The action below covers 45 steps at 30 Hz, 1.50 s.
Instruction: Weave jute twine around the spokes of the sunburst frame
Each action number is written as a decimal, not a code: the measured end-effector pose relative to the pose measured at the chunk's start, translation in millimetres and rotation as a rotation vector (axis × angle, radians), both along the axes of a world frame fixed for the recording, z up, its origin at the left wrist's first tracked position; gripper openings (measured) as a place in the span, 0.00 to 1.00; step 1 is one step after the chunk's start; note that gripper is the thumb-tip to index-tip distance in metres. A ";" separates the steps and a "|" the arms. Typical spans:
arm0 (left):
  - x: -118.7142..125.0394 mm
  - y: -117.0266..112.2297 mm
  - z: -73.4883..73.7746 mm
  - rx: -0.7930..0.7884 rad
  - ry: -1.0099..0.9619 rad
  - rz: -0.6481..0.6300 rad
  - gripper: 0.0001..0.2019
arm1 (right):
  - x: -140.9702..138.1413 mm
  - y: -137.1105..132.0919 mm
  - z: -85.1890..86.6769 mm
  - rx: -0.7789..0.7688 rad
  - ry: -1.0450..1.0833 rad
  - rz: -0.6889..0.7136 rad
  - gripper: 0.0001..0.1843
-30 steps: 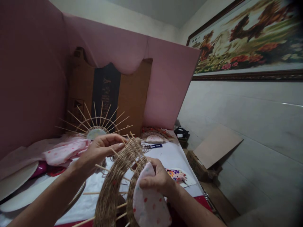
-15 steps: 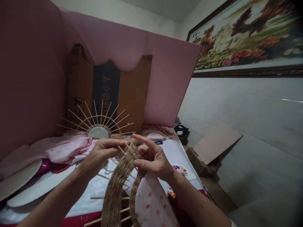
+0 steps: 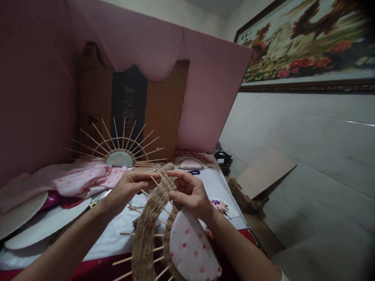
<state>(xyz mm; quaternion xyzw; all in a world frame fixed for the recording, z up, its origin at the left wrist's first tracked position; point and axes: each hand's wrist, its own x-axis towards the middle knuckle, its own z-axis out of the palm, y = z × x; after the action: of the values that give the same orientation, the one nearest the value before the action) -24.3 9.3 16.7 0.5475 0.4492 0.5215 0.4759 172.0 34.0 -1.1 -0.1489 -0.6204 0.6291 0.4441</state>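
Note:
I hold a half-made fan of jute rope [image 3: 148, 222] wound over thin wooden sticks, with a white flowered fabric centre [image 3: 190, 249]. It stands on edge in front of me. My left hand [image 3: 127, 187] pinches the upper part of the rope band from the left, fingers closed on it. My right hand [image 3: 190, 193] grips the same upper part from the right, thumb and fingers bent around rope and sticks. The sticks jut out to the left below my hands.
A white-covered table [image 3: 211, 187] carries a stick frame [image 3: 120, 150] with a pale centre, pink flowered cloth [image 3: 83, 179], white half-round card pieces [image 3: 43, 224], another finished fan [image 3: 190, 162] and printed scraps [image 3: 219, 206]. Pink sheets and a cardboard box stand behind. Cardboard lies on the floor at right.
My right hand left the fabric centre, rose with fingers spread, and has now closed on the top of the rope band. The left hand stayed at its grip.

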 end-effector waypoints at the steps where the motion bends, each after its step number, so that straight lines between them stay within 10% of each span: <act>1: -0.7 -0.1 0.7 -0.012 0.010 -0.024 0.10 | 0.9 -0.3 -0.2 -0.006 0.002 0.003 0.24; 12: -9.6 -3.7 12.7 -0.013 0.069 0.022 0.11 | 7.3 2.2 -1.7 -0.025 -0.037 -0.046 0.23; 31: 7.0 -23.7 14.3 0.713 0.732 0.125 0.06 | 5.7 7.9 -10.4 0.017 -0.022 -0.064 0.23; 45: 4.5 -21.8 16.3 0.750 0.788 0.117 0.05 | 5.5 8.9 -11.2 -0.007 -0.013 -0.070 0.23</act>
<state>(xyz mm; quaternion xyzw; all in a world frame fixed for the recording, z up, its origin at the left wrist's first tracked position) -19.8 -12.4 33.0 0.8077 0.4064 0.4269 0.0136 177.6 42.9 -12.2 -0.1762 -0.6155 0.6144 0.4610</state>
